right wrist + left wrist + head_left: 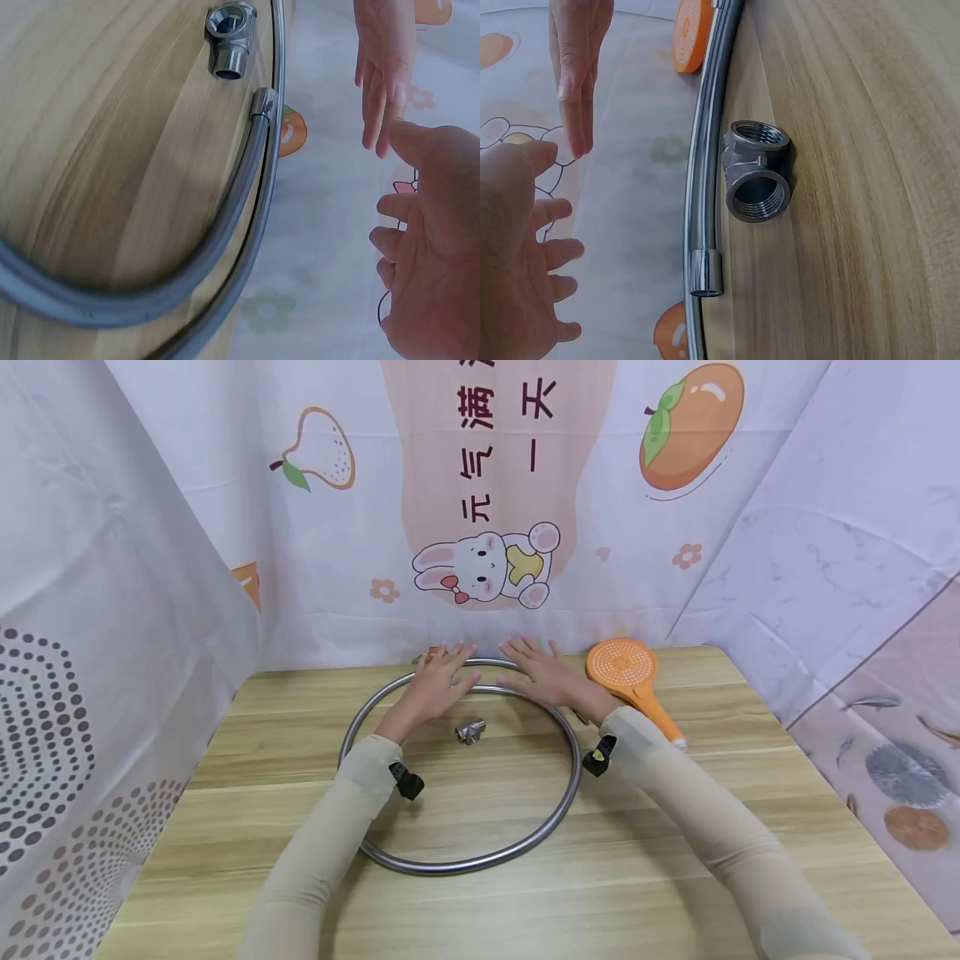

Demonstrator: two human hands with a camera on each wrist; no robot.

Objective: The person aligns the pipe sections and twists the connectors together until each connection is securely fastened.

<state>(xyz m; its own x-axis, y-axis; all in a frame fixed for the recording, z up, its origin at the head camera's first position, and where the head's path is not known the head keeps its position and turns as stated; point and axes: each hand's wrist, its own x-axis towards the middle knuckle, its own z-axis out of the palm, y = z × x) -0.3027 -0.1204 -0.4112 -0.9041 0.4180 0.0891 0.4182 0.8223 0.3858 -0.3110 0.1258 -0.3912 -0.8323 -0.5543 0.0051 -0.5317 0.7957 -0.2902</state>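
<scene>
Grey metal hose (442,867) is lying looped on the wood-grain table (480,918), overlapping itself around its 12 o'clock. Taking that loop as your dial, your left hand (435,683) is hovering near 11 to 12 o'clock, your right hand (546,677) between 1 and 2. Both are spreading palm down, fingers straight, thumbs apart; the wrist views are showing them clear of the hose.

From overhead, your left hand is masking a stretch of hose. The left wrist view is revealing a shiny end collar (706,274) close by the fitting; another bright piece is being cut off by its top edge, too little to identify.

Metal fitting (470,732) is sitting inside the loop, toward 12 o'clock. Two threaded mouths are facing your left wrist camera; its underside is lying out of sight.

Orange shower head (622,667) is resting outside the loop at 2 o'clock, handle pointing to 5. In the left wrist view you are getting only part of its disc.

Small dark sliver (581,717) is peeking out beside your right wrist; you can't tell what it is. Both beige sleeves (288,893) are running off the bottom edge. Lettering (476,460) on the printed cloth (322,568) is being cropped at the top.
</scene>
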